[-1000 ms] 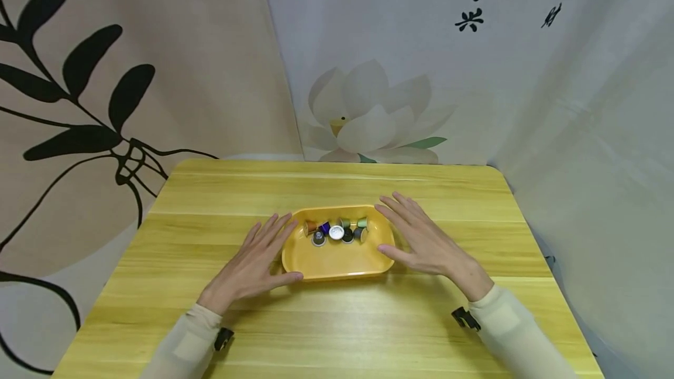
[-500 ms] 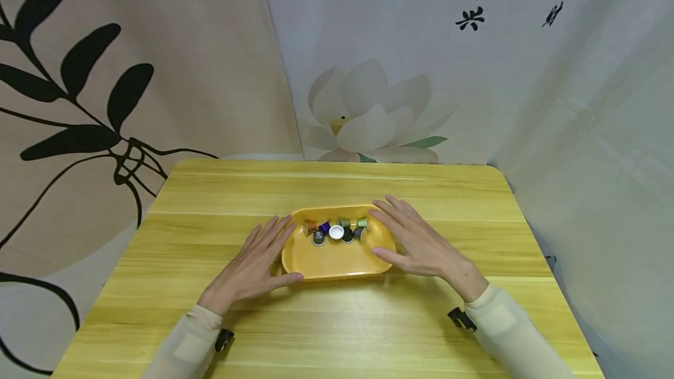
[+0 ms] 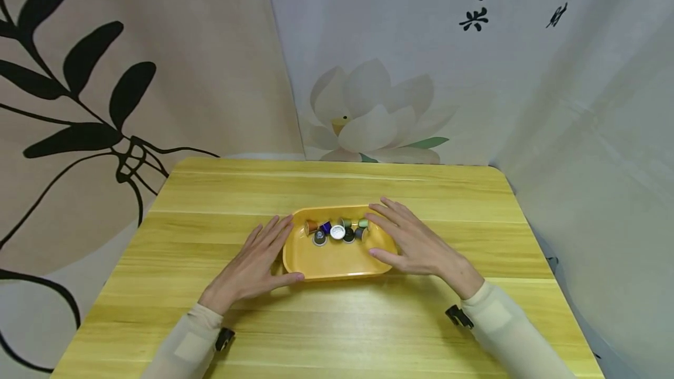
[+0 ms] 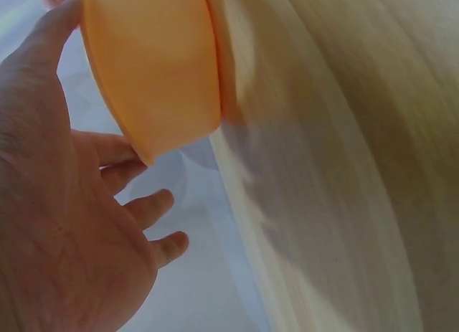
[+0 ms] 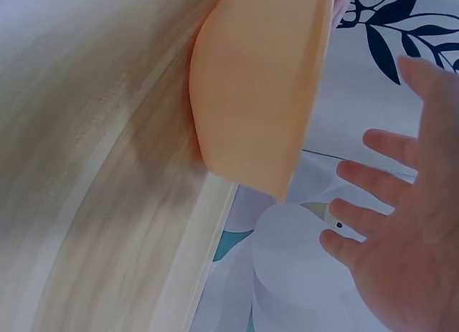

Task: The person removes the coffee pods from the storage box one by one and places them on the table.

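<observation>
A yellow tray (image 3: 334,261) with rounded corners rests on the wooden table. Several small coffee capsules lie grouped toward its far side, among them an orange one (image 3: 311,227), a blue-purple one (image 3: 326,227), a white-faced one (image 3: 337,232) and a black one (image 3: 348,235). My left hand (image 3: 250,268) is at the tray's left end, fingers extended, thumb and fingertips touching its rim (image 4: 118,120) in the left wrist view. Above the right end is my right hand (image 3: 416,248), fingers spread; the right wrist view shows a gap between it and the tray wall (image 5: 254,95).
Wooden tabletop (image 3: 337,332) surrounds the tray on all sides. Behind it hangs a pale curtain (image 3: 379,22) printed with a lotus and dark characters. Dark leaves are printed on the left curtain (image 3: 210,45). Black wrist devices sit near both cuffs.
My right hand has moved a little left, farther over the tray's right end. My left hand keeps its place, and the capsules look unchanged within the tray.
</observation>
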A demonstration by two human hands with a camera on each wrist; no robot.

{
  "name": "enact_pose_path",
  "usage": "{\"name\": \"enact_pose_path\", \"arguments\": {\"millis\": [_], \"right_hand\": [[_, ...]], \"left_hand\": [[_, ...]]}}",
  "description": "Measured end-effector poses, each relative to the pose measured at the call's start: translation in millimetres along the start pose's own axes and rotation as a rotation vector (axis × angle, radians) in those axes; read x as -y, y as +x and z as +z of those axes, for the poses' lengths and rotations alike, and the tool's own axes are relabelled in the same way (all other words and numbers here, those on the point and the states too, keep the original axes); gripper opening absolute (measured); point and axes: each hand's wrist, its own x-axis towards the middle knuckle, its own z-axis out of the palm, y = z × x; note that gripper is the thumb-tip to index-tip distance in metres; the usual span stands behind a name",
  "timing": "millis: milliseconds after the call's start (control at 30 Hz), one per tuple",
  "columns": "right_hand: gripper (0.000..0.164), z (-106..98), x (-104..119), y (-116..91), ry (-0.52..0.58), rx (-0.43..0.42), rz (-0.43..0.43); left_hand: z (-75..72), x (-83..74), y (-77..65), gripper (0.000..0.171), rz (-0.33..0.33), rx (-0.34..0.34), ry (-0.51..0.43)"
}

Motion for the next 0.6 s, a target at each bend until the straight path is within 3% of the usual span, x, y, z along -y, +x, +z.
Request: {"name": "enact_pose_path", "arguments": {"millis": [600], "right_hand": [[0.075, -7.0, -2.9, 18.6, -0.030, -0.010, -0.126]], "left_hand": [[-5.1, -1.5, 1.2, 0.122, -0.021, 0.021, -0.017]]}}
